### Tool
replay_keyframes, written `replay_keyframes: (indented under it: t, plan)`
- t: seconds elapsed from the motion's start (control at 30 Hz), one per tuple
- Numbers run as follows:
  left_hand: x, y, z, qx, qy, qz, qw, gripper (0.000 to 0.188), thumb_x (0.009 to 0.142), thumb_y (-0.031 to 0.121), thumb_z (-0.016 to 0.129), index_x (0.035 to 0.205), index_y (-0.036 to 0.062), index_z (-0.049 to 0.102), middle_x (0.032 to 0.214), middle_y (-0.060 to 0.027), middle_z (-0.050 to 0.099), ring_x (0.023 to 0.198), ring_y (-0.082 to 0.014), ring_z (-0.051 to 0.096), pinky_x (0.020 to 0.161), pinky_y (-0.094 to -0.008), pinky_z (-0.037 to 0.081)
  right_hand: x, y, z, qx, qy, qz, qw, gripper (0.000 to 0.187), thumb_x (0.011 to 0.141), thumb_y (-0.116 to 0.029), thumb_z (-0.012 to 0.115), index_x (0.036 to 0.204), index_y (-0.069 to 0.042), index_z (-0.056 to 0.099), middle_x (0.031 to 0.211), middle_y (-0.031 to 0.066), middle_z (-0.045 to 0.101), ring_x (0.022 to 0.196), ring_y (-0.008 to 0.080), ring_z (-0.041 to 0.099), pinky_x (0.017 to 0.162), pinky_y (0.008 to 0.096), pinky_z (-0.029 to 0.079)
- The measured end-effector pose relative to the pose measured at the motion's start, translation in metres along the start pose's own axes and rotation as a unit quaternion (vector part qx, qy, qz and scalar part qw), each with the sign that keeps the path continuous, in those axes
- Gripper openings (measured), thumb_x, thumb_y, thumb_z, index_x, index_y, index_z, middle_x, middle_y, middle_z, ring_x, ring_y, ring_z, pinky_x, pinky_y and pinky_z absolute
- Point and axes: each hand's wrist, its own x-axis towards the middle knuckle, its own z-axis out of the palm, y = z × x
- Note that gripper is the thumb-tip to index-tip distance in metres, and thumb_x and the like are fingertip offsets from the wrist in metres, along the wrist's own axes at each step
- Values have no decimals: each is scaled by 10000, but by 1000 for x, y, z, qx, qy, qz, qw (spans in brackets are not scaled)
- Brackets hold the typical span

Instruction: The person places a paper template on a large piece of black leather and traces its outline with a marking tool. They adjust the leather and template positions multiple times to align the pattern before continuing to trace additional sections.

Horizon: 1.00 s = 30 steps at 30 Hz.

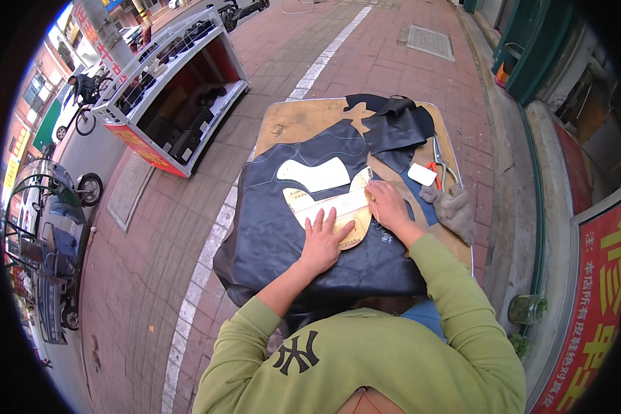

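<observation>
A large black leather sheet [269,214] drapes over a small table, with thin pale outlines drawn on its far part. On it lies a curved yellow-and-white paper pattern [355,237]. My left hand [322,241] rests on this pattern with its fingers spread. At the pattern's upper right edge my right hand [388,205] is closed around a thin pen [369,175], its tip partly hidden. Just beyond the yellow pattern sits a white paper pattern [317,175], which neither hand touches.
Black leather scraps [397,131] are heaped at the wooden table's [277,120] far side. On the right are scissors [437,153], a white block [421,174] and a grey cloth [452,212]. A white-framed cabinet [179,103] stands on the pavement to the left; a red sign [590,303] is at right.
</observation>
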Motion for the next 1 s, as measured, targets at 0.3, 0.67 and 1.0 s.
replay_keyframes:
  t: [0.3,0.67,1.0]
  plan:
    - [-3,-3,1,-12,42,3,999,635,824,124,607,1407,360,520,1524,-180,345,1395,-448,306,1099,-691,236,3,-2,-1,-12,-15,-15,1000,382,815,-194,705,1162,-76,596,1247,152,592,1209,344,522,1026,435,428]
    - [-2,-5,0,-9,34,-1,999,639,817,120,604,1404,360,526,1513,-177,352,1393,-444,312,1101,-691,234,3,-2,-1,-18,-22,-11,1000,410,812,-180,711,1189,-74,593,1279,144,593,1227,344,526,1032,435,431]
    - [-1,-7,-3,-20,16,9,1000,642,832,109,586,1416,364,515,1532,-177,317,1416,-446,270,1109,-692,215,3,-5,-2,-7,-15,0,1000,386,801,-192,719,1153,-78,611,1253,146,596,1219,337,528,1030,434,434]
